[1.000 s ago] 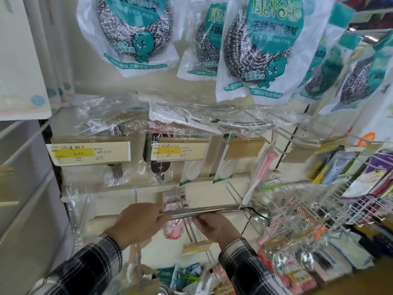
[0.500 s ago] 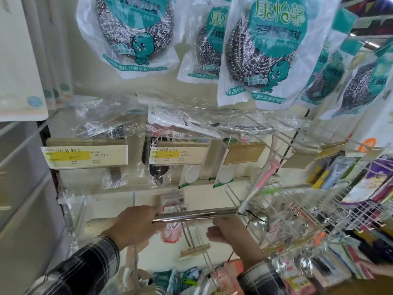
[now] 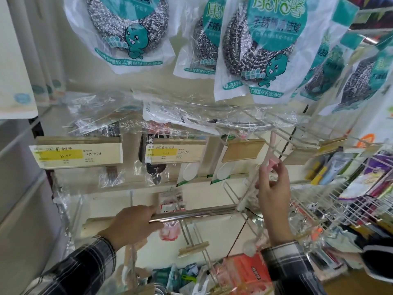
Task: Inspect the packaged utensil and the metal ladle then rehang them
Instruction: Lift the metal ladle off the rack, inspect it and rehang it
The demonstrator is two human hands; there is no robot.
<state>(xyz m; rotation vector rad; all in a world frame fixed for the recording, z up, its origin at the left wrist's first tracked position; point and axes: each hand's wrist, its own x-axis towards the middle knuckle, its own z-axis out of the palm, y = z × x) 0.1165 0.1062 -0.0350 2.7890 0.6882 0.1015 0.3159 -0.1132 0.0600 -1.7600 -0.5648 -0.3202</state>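
Note:
My left hand (image 3: 133,225) grips the end of a shiny metal ladle handle (image 3: 195,212), which lies level across the lower display; its bowl is hidden behind my right forearm. My right hand (image 3: 273,188) is raised at the right, fingers pinching a clear bag with a pink-handled utensil (image 3: 271,162) that hangs slanted from a white wire peg. That bag reaches down to the ladle handle's right end.
Bags of steel scouring balls (image 3: 261,45) hang overhead. Price tags (image 3: 78,154) and packaged spoons (image 3: 189,172) line the pegboard. White wire racks (image 3: 331,201) with packaged goods jut out at the right. Clutter fills the bottom (image 3: 244,271).
My right hand let go of the ladle handle and rose to the pink-handled packaged utensil. My left hand kept its hold on the ladle, almost in place.

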